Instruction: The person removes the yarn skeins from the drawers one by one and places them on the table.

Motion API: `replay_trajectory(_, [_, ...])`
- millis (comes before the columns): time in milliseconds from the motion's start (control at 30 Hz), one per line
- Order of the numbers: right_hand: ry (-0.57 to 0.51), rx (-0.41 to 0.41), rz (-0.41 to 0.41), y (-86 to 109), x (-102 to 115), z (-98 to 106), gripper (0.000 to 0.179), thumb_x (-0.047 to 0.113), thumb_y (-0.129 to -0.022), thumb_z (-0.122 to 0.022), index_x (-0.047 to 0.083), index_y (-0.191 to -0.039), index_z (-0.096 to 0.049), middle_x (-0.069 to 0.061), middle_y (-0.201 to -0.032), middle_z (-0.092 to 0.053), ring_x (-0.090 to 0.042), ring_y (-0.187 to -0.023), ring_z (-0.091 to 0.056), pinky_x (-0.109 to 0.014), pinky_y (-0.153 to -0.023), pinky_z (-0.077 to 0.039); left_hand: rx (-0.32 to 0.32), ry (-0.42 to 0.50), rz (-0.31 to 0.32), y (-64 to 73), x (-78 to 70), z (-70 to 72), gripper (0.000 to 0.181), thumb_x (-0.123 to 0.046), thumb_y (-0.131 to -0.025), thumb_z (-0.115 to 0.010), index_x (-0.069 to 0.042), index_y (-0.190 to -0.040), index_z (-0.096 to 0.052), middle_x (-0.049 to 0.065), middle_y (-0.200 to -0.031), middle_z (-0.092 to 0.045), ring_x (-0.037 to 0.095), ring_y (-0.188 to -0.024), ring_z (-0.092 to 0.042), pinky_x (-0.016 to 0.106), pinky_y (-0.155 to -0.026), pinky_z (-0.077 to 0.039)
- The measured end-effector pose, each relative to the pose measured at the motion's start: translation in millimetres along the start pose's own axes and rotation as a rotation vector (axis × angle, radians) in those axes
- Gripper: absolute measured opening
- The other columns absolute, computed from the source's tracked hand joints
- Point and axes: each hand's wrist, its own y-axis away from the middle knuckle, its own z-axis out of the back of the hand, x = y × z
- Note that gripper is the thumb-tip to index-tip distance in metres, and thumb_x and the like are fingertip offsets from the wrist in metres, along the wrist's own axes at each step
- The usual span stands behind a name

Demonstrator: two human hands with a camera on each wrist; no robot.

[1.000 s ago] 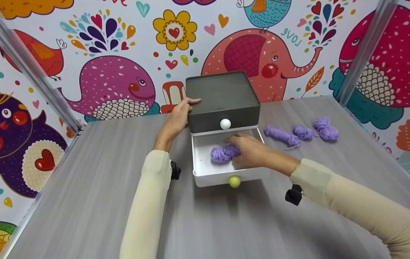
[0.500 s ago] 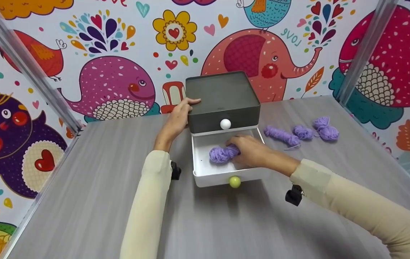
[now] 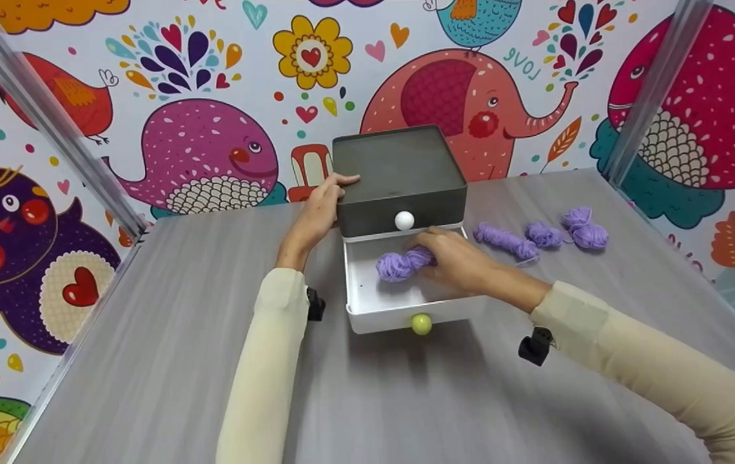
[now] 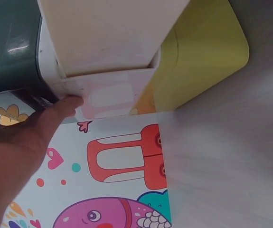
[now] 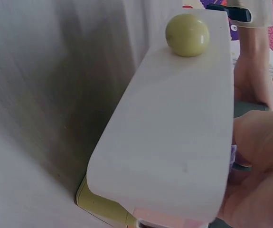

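A small drawer box has a dark grey top (image 3: pixel 400 161), with its white drawer (image 3: pixel 380 321) pulled out toward me. My left hand (image 3: pixel 317 209) holds the box at its upper left edge, one finger lying over the top. In the left wrist view its thumb (image 4: pixel 62 109) presses the white side. Over the drawer, my right hand (image 3: pixel 456 258) pinches one end of a purple yarn skein (image 3: pixel 395 267), whose rounded other end points left. In the right wrist view the drawer front (image 5: pixel 169 118) hides most of that skein.
Several purple yarn skeins (image 3: pixel 505 241) lie on the grey table (image 3: pixel 213 309) right of the box. A white knob (image 3: pixel 404 220) sits on the grey drawer, a yellow-green knob (image 3: pixel 421 323) on the white one. A yellow-green section (image 4: pixel 207 57) forms the base. A patterned wall (image 3: pixel 213 148) stands behind.
My right hand has risen slightly toward the back of the drawer, carrying the yarn skein up with it. My left hand stays in place on the box.
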Motion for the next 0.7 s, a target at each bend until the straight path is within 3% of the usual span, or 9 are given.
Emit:
replay_trajectory(300, [-0.005, -0.008, -0.107, 7.3, -1, 14, 0.04, 0.005, -0.084, -0.076, 0.005, -0.123, -0.068, -0.016, -0.117, -0.066, -0.033, -0.108, -0.064, -0.05, -0.096, -0.052, -0.001, 0.006, 0.004, -3.1, 0.1, -1.4, 0.046, -0.022, -0.104, -0.027, -0.024, -0.137, -0.059, 0.009, -0.123, -0.053, 0.021, -0.091, -0.057, 0.031, -0.077, -0.051])
replay_trajectory(700, [-0.136, -0.069, -0.2, 15.6, -18, 35, 0.042, 0.004, -0.085, -0.076, 0.003, -0.125, -0.065, -0.019, -0.117, -0.064, -0.033, -0.105, -0.061, -0.051, -0.096, -0.052, 0.014, 0.005, 0.015, -0.8, 0.2, 0.9, 0.044, -0.024, -0.105, -0.027, -0.025, -0.138, -0.057, 0.009, -0.143, -0.049, 0.025, -0.104, -0.057, 0.038, -0.089, -0.053])
